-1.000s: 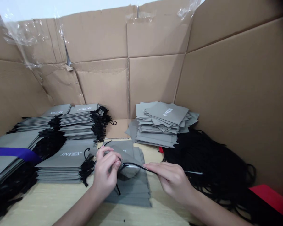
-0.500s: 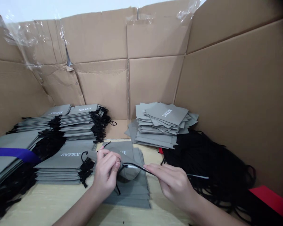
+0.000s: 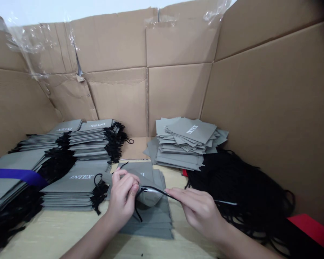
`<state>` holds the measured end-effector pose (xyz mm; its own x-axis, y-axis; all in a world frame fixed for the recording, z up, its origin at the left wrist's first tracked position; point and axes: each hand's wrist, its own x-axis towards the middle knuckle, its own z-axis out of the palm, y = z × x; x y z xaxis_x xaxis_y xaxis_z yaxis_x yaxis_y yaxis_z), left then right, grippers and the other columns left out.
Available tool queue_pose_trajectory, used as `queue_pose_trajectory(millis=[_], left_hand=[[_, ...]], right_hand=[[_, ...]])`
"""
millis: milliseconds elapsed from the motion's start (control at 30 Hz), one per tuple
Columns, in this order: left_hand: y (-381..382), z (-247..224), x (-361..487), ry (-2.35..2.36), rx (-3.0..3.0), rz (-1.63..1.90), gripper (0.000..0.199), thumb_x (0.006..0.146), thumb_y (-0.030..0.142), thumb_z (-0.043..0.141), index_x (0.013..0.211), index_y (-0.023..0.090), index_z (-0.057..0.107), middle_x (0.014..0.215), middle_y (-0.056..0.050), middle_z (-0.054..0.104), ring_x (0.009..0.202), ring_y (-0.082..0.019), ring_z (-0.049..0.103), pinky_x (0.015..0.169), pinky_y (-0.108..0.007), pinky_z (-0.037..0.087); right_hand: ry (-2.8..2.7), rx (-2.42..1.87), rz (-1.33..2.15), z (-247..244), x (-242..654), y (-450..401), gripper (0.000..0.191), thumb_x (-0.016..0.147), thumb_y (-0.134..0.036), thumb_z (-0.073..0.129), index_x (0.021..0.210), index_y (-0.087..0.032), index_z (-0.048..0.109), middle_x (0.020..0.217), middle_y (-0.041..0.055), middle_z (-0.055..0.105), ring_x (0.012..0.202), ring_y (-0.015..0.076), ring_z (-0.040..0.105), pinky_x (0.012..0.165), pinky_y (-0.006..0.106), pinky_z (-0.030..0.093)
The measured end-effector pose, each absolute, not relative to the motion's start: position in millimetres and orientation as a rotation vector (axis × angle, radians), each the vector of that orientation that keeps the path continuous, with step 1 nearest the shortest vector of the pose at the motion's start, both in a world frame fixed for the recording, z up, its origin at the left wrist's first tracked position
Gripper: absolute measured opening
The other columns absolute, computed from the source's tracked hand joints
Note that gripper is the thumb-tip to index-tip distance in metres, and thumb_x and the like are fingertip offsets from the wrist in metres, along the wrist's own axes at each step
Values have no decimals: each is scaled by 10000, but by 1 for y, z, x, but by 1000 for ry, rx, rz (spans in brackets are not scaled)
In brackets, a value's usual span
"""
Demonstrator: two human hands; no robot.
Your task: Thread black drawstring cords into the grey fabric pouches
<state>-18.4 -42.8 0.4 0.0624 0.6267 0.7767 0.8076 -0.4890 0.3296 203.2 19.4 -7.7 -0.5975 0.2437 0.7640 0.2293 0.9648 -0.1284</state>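
I see a dangling cord end (image 3: 140, 219) shifted rightward over the pouch pile (image 3: 159, 227); my grips look unchanged, suggesting little headway. Above that pile, my left hand (image 3: 122, 198) pinches the grey pouch (image 3: 150, 199); right of it, my right hand (image 3: 201, 212) grasps black cord (image 3: 157, 189).

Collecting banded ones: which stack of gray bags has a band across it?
The front stack at the left edge, the only one showing a blue band.
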Motion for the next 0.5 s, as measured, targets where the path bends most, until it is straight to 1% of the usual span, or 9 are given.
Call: queue_pose_trajectory(millis=[133, 500], left_hand=[[-42, -1, -19, -1486, -2165, -1425, 209, 859, 114, 347, 695, 192, 450, 709, -19, 570, 765, -177, 437, 815, -390, 311], [-42, -1, -18, -1501, -2169, -1444, 199, 862, 126, 358, 709, 191, 468, 719, -24, 569, 790, -184, 431, 815, -389, 317]], right_hand=[[-2226, -339, 68, -6, 203, 20, 432, 777, 36, 401, 1094, -194, 583, 977, 44, 690, 807, 142, 652, 669, 252, 537], [-2248, -315, 10, -9, 205, 22, 467, 769, 46, 389, 1137, -190, 555, 988, 56, 683, 805, 143, 644, 659, 255, 531]])
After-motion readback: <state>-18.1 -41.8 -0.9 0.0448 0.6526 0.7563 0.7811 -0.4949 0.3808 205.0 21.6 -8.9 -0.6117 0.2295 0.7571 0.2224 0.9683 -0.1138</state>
